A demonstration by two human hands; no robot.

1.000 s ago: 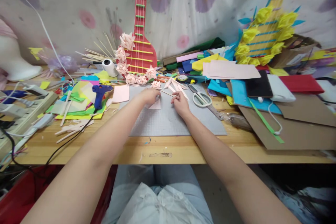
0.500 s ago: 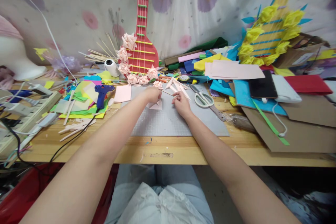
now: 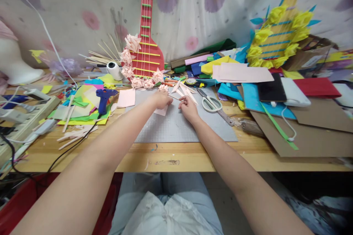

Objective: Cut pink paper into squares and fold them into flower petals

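Observation:
My left hand [image 3: 160,100] and my right hand [image 3: 188,107] are close together over a grey cutting mat [image 3: 182,126]. Both pinch a thin wooden stick [image 3: 174,97] that runs between them, with a small pink paper piece [image 3: 161,111] under the left hand. Folded pink paper cones [image 3: 185,90] lie just beyond my fingers. A red cardboard guitar [image 3: 146,36] trimmed with pink paper flowers [image 3: 129,58] leans on the wall behind.
Scissors [image 3: 213,104] lie right of my hands. A blue glue gun [image 3: 104,98] rests on coloured paper at left, near a power strip [image 3: 24,117]. Paper sheets, a phone [image 3: 271,90], brown cardboard [image 3: 311,136] and a yellow-flowered guitar [image 3: 278,33] crowd the right.
My hands have drawn slightly closer together on the stick, and the pink paper piece under the left hand has shifted a little. The view has wobbled slightly.

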